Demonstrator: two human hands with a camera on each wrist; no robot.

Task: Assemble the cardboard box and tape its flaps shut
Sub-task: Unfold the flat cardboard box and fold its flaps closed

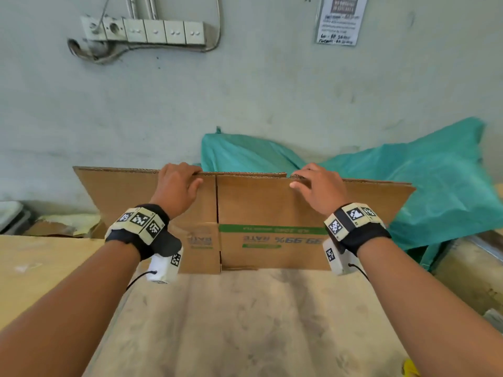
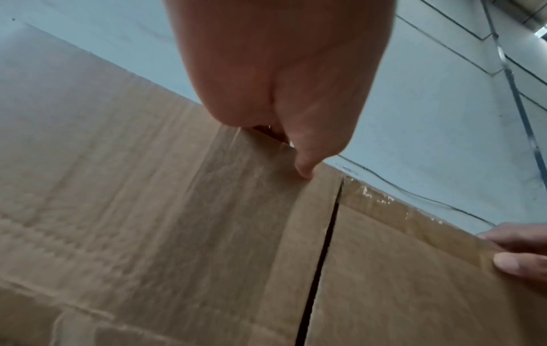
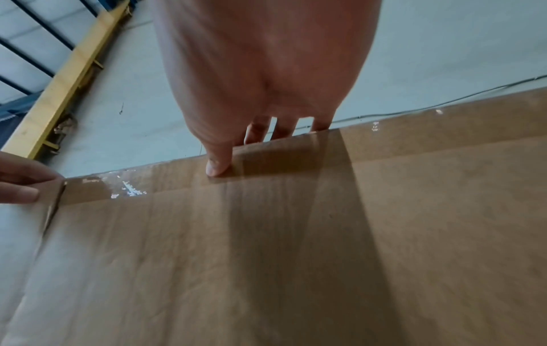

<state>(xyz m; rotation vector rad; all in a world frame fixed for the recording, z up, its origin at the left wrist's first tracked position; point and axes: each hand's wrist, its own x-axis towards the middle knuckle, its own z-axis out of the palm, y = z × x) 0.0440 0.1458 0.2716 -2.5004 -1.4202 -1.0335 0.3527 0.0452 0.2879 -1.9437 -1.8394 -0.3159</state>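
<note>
Currently, left to right, we log:
left hand [image 1: 178, 183]: we pinch the top edge of the cardboard box [image 1: 245, 210] just left of its slit, fingers hooked over the far side, thumb [image 2: 304, 168] pressed on the near face; wrist raised, forearm reaching forward.
cardboard box: still flattened, standing on edge at the far end of the worktop [image 1: 245, 322], print upside down; we judge it is held upright so the layers can be pulled apart.
slit [image 1: 217, 202]: gap between two flaps, running down between our hands.
old tape [image 3: 124, 187]: shiny strip along the top edge near the slit.
right hand [image 1: 317, 186]: we grip the same edge to the right of the slit, three fingers [image 3: 257, 133] over the back, thumb flat on the front; mirrors the left.
step: opening not yet begun, no flap folded; no tape roll in view.
green sheet [image 1: 408, 180]: bunched behind the box, against the wall.
</note>
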